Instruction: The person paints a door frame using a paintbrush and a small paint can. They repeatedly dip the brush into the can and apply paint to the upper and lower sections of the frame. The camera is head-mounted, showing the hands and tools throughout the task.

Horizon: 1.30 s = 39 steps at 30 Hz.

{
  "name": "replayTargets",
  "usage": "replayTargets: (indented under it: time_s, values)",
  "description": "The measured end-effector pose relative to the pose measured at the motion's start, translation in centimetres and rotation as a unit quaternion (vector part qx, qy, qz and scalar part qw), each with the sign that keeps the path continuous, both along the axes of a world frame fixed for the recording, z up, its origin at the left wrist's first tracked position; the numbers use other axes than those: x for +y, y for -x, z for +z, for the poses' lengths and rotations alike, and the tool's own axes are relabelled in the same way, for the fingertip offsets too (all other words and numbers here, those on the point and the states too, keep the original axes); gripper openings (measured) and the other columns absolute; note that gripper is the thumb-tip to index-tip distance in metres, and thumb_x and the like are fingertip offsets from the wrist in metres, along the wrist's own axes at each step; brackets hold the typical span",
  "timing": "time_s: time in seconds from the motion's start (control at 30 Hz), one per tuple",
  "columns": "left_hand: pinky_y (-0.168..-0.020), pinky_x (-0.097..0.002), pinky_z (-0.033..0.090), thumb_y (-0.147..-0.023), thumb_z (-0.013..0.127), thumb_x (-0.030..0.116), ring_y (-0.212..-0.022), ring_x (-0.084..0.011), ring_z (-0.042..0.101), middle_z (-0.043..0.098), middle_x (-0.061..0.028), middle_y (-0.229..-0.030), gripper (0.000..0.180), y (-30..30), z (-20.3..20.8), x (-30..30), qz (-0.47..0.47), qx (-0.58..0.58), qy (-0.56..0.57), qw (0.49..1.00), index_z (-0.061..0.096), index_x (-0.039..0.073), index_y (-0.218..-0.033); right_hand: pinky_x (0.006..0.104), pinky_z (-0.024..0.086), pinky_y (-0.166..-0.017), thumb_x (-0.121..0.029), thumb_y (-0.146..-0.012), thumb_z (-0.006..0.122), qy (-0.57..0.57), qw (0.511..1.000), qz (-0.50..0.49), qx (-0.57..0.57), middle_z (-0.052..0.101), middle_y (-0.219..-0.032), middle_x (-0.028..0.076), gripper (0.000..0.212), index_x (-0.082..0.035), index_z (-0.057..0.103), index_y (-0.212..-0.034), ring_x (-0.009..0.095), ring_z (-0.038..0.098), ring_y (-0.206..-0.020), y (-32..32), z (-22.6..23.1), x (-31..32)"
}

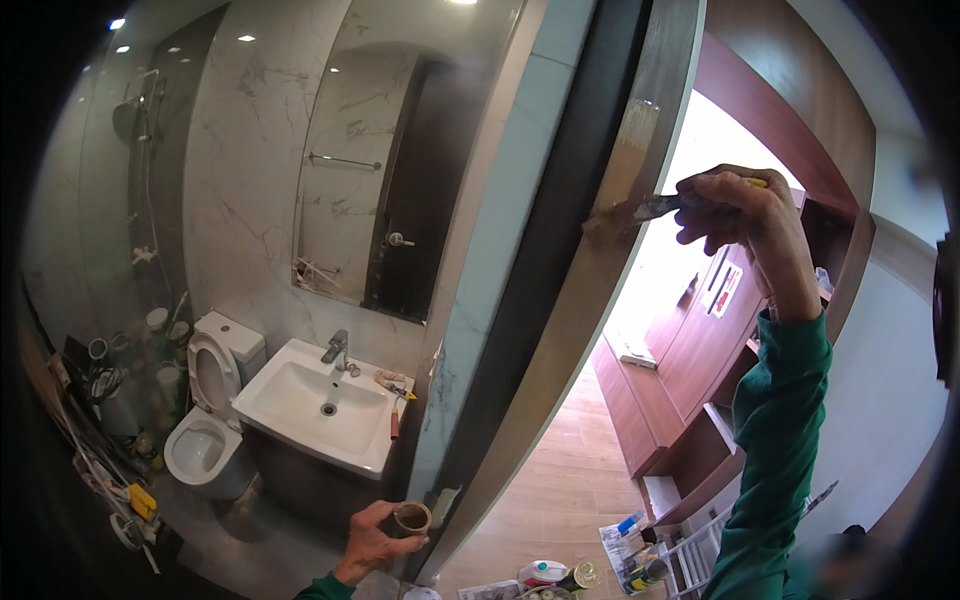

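My right hand (750, 205), raised at the upper right, is closed round the handle of a paintbrush (657, 207). The brush points left, and its bristles lie against the brownish face of the door frame (552, 335). Just above the bristles, a pale tan patch (628, 150) with a whitish upper end shows on the frame. Low in the view, my left hand (370, 548) grips a small round cup (412, 517) with its mouth upward. What is inside the cup looks dark and cannot be made out.
Left of the frame are a white sink (310, 400) with small tools on its rim, a toilet (208, 445) and a mirror (385, 170). Beyond the doorway stand wooden cabinets (665, 365). Paint containers (545, 573) and a ladder (695, 555) are on the floor below.
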<state>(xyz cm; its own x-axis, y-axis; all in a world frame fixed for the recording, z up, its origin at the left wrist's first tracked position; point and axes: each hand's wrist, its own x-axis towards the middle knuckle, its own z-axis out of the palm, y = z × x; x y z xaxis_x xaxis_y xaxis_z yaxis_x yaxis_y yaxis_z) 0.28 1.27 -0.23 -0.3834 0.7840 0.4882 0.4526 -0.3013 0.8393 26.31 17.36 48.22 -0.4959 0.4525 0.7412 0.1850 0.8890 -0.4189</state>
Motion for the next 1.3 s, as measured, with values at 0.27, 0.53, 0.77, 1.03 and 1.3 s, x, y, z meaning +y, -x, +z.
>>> replayTargets:
  time_s: [0.27,0.53,0.77,1.03,1.3]
  values:
    - [-0.079,-0.0308,0.055,-0.066,0.095,0.023,-0.085,-0.0184,0.07,0.074,-0.0098,-0.094,0.046,0.5,-0.2,-0.3,0.0,-0.022,0.013,1.0,0.077,0.002,-0.104,0.0319,0.06,-0.066,-0.034,-0.092,0.066,-0.076,0.996,-0.035,0.024,0.078,-0.089,0.014,0.039,0.001,0.075,-0.106,0.022,0.077,-0.071,-0.3,2.3,-0.2]
    - [-0.079,-0.0312,0.055,-0.066,0.095,0.023,-0.086,-0.0184,0.07,0.074,-0.0103,-0.093,0.046,0.8,-0.1,-0.1,0.006,-0.019,0.016,1.0,0.077,0.002,-0.103,0.0355,0.06,-0.075,-0.038,-0.093,0.068,-0.108,0.989,-0.061,0.078,0.079,-0.094,0.015,0.044,0.0,0.075,-0.114,0.024,0.078,-0.082,-0.9,5.5,0.1]
    - [-0.08,-0.0309,0.056,-0.066,0.095,0.022,-0.087,-0.0175,0.071,0.074,-0.0092,-0.094,0.046,0.9,0.0,-0.2,0.008,-0.013,0.029,0.999,0.078,0.003,-0.104,0.0331,0.06,-0.077,-0.029,-0.096,0.064,-0.178,0.972,-0.05,0.147,0.078,-0.096,0.015,0.036,0.0,0.075,-0.114,0.025,0.078,-0.084,-0.6,5.8,0.4]
    - [-0.085,-0.0309,0.056,-0.066,0.095,0.022,-0.091,-0.0173,0.072,0.075,-0.0098,-0.097,0.047,1.0,-0.1,-0.4,0.006,-0.035,0.039,0.999,0.078,0.003,-0.106,0.0359,0.059,-0.088,-0.018,-0.1,0.067,-0.423,0.881,-0.084,0.194,0.076,-0.107,0.017,0.03,0.001,0.071,-0.123,0.026,0.075,-0.099,1.9,-5.1,0.6]
    - [-0.084,-0.0305,0.056,-0.065,0.095,0.023,-0.091,-0.0182,0.072,0.075,-0.0098,-0.097,0.049,1.1,-0.3,-0.5,0.01,-0.052,0.04,0.998,0.078,0.003,-0.107,0.033,0.059,-0.078,-0.011,-0.095,0.07,-0.439,0.87,-0.122,0.189,0.074,-0.104,0.018,0.027,0.003,0.071,-0.118,0.023,0.075,-0.09,5.4,-6.7,2.2]
